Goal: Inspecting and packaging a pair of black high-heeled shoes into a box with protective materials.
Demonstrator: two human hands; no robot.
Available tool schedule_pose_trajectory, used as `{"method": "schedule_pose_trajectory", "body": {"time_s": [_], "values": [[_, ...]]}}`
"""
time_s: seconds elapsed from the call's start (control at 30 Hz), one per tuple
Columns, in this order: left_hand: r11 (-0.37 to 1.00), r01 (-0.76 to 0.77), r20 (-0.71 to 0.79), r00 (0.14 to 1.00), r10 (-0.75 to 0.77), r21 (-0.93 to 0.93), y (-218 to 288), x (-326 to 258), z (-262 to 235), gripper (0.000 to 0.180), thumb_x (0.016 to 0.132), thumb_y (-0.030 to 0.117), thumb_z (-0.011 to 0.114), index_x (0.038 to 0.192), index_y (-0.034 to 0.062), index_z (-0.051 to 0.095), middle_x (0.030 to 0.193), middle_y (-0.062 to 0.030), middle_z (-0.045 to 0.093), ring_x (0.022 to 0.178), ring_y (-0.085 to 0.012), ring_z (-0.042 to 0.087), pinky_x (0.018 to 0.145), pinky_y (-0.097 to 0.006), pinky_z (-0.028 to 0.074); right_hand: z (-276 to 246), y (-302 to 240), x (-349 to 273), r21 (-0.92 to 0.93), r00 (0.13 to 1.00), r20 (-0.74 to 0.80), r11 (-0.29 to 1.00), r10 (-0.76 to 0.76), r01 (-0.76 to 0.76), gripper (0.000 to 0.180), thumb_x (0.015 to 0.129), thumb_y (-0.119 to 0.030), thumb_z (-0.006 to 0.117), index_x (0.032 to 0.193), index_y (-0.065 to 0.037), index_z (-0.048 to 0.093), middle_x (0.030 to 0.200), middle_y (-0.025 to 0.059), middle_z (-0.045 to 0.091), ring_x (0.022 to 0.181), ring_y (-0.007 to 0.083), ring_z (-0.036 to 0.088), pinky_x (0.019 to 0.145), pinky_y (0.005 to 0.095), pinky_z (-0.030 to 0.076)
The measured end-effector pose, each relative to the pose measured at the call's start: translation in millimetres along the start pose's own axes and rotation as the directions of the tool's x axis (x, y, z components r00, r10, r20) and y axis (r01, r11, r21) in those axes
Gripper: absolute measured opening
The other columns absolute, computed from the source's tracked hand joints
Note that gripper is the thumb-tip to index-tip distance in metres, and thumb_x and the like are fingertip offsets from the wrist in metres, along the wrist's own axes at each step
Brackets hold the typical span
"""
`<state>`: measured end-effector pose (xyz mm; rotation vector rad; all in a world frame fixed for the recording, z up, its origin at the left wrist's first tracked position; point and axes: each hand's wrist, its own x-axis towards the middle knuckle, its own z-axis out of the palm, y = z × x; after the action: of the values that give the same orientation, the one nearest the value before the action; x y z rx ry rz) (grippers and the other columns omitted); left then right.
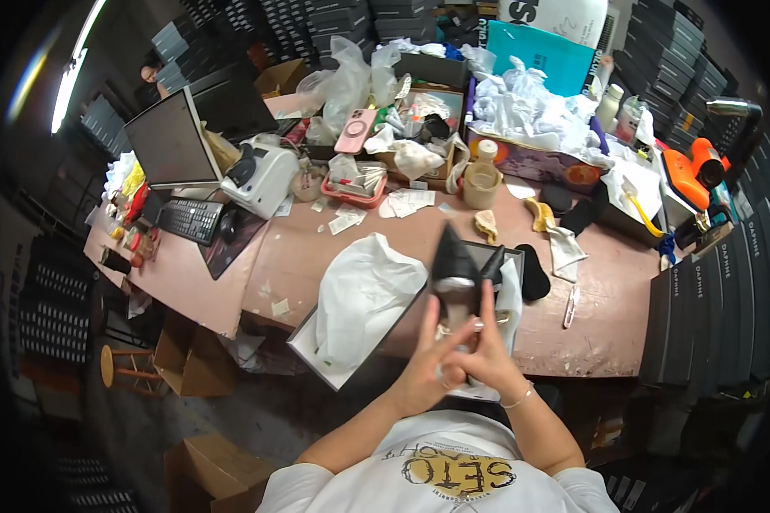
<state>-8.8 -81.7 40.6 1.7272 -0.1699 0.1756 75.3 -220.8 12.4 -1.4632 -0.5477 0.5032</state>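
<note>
A black pointed-toe shoe (pixel 453 267), slightly blurred, is held between my two hands above the shoebox, its toe away from me. My left hand (pixel 423 368) grips it along the left side. On its other side is my right hand (pixel 494 362), fingers pressed against the shoe; a thin bracelet circles that wrist. My fingers hide the heel part. Under my hands stands an open shoebox (pixel 519 295) with white paper inside, and a second black shoe (pixel 494 263) shows partly in it. To the left lies a grey-edged box part (pixel 344 376) with crumpled white tissue paper (pixel 370 291).
A black pad (pixel 534 272), white cloth (pixel 566 255) and small cutter (pixel 571 306) lie right of the shoebox. Behind stand a bottle (pixel 482 179), a pink phone (pixel 356 130) and paper-filled boxes. Stacked shoeboxes (pixel 701 308) border the right; a monitor (pixel 173 141) and printer (pixel 261 179) stand left.
</note>
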Motion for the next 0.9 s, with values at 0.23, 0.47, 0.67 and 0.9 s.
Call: {"method": "schedule_pose_trajectory", "body": {"time_s": [0.23,0.47,0.67,0.9], "values": [[0.881,0.156,-0.153,0.983,-0.097,0.446,-12,32,-74,0.038,0.083,0.014,0.065,0.121,0.0107,0.063,0.105,-0.0112,0.066,0.095,-0.0277,0.064,0.082,-0.040,0.050,-42,-6,-40,0.339,0.917,-0.022,0.866,0.399,-0.368,0.106,0.069,-0.002,0.077,0.152,-0.007,0.010,0.118,0.0120,0.055,0.100,0.0163,0.056,0.088,0.0289,0.047],[0.526,-0.019,0.130,0.976,-0.175,0.850,-169,112,-168,0.032,0.085,0.013,0.056,0.117,0.0066,0.058,0.079,-0.0148,0.066,0.077,-0.0344,0.065,0.069,-0.042,0.050,-16,10,-36,-0.537,0.998,0.053,0.844,0.026,0.006,0.097,0.065,-0.015,0.082,0.144,-0.003,0.026,0.133,0.0242,0.044,0.127,0.0346,0.043,0.105,0.0372,0.035],[0.919,-0.175,-0.001,0.982,0.188,0.353,-1,129,-134,0.024,0.089,0.022,0.046,0.082,0.0003,0.055,0.071,-0.0075,0.049,0.067,-0.0142,0.046,0.062,-0.031,0.037,-80,-6,-78,0.582,0.904,-0.051,0.748,0.424,-0.318,0.095,0.073,-0.018,0.075,0.149,-0.011,0.019,0.111,0.0188,0.058,0.070,0.0223,0.064,0.053,0.0311,0.052],[0.638,-0.185,0.175,0.981,0.080,0.748,11,109,-102,0.011,0.077,0.002,0.058,0.087,-0.0019,0.055,0.083,-0.0153,0.055,0.081,-0.0321,0.057,0.072,-0.039,0.044,-88,32,-129,0.992,0.975,-0.061,0.118,0.212,0.037,0.073,0.081,-0.020,0.067,0.142,-0.001,0.031,0.127,0.0175,0.050,0.072,0.0158,0.053,0.059,0.0267,0.048]]}}
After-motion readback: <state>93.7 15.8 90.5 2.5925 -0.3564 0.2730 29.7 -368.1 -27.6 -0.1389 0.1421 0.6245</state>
